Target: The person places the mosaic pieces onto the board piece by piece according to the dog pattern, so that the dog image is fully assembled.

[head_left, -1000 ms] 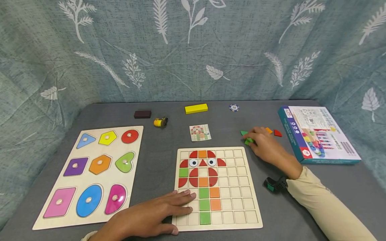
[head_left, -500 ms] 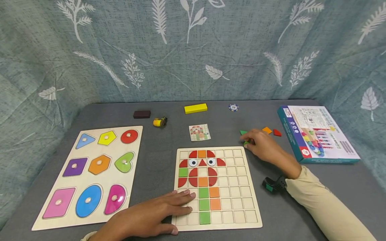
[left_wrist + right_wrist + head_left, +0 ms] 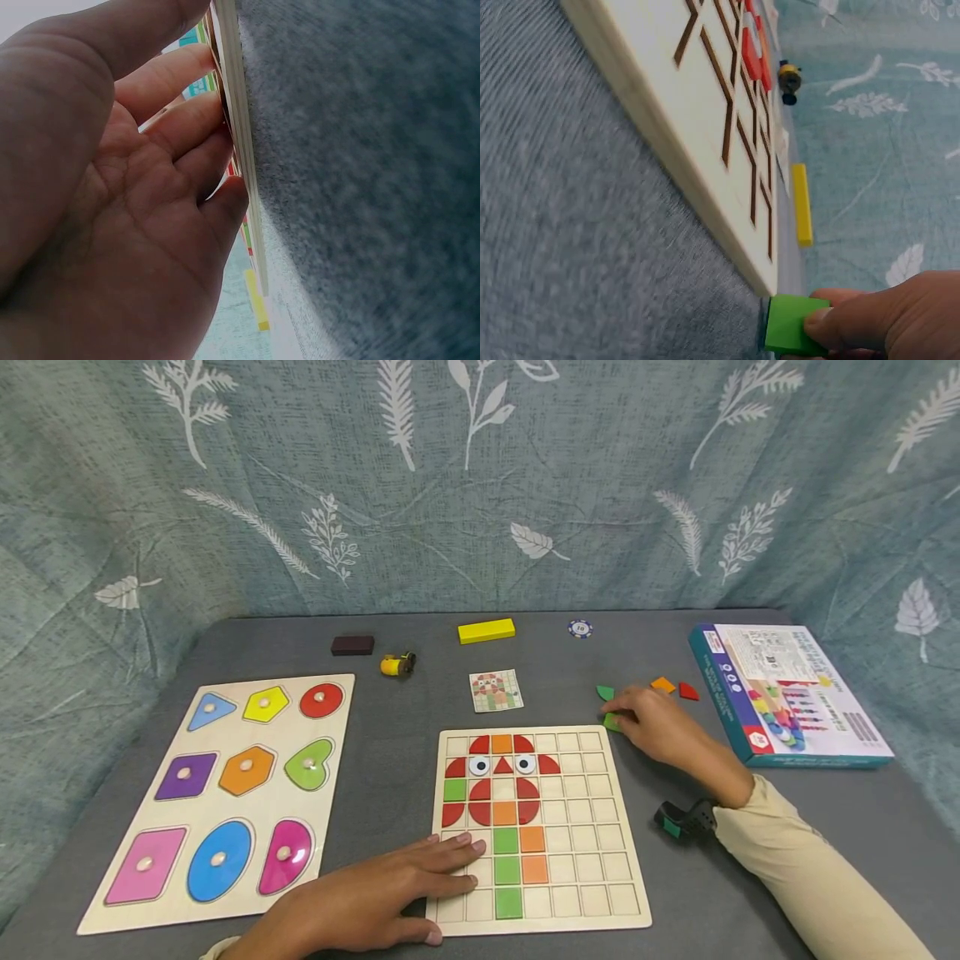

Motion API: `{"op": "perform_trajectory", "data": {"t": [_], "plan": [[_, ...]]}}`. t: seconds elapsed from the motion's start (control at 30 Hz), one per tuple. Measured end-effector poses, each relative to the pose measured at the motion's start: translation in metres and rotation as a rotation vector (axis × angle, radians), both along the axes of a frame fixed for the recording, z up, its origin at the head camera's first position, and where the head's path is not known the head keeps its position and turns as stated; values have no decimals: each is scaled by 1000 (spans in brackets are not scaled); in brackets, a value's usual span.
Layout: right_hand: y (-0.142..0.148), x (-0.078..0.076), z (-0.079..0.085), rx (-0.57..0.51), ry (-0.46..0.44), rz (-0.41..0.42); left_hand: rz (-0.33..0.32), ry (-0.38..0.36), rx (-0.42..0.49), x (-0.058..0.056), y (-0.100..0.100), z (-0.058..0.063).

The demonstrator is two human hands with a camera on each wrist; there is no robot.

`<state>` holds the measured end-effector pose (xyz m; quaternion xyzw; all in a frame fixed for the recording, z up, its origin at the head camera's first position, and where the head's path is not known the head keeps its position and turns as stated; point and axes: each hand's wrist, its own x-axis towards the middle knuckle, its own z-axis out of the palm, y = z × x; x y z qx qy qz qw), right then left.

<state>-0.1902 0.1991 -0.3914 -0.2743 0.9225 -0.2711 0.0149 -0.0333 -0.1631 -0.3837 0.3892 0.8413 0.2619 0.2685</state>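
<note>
A wooden grid board (image 3: 630,860) lies in front, with red, orange and green pieces and two eye discs set in its cells. My left hand (image 3: 390,889) rests on its lower left corner, fingers extended over the cells and thumb by the near edge. Beyond the board's far right corner, my right hand (image 3: 663,722) pinches a green square tile (image 3: 791,324), its thumb on the tile's face in the right wrist view. Just past those fingertips lies a green quarter-round piece (image 3: 605,692). A small picture card (image 3: 497,691) with a matching pattern lies behind the board.
Left stands a knobbed shape puzzle (image 3: 273,818). Along the back are a dark block (image 3: 352,646), a small yellow-and-black toy (image 3: 397,665), a yellow block (image 3: 486,631) and a chip (image 3: 580,628). Orange (image 3: 663,685) and red pieces (image 3: 688,691) lie near a box (image 3: 795,693).
My right hand has shifted slightly toward me and left, drawing the green tile closer to the board's corner and uncovering more of the green quarter-round and orange pieces. My left hand stays put.
</note>
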Motion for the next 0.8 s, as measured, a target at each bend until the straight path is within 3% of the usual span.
{"op": "perform_trajectory", "data": {"t": [0.17, 0.47, 0.8], "plan": [[-5, 5, 6, -53, -1, 36, 0, 3, -4, 0, 0, -1], [-24, 18, 11, -119, -123, 78, -5, -12, 22, 0, -2, -1], [-40, 32, 10, -139, -217, 253, 3, -31, 2, -1, -1, 0]]}}
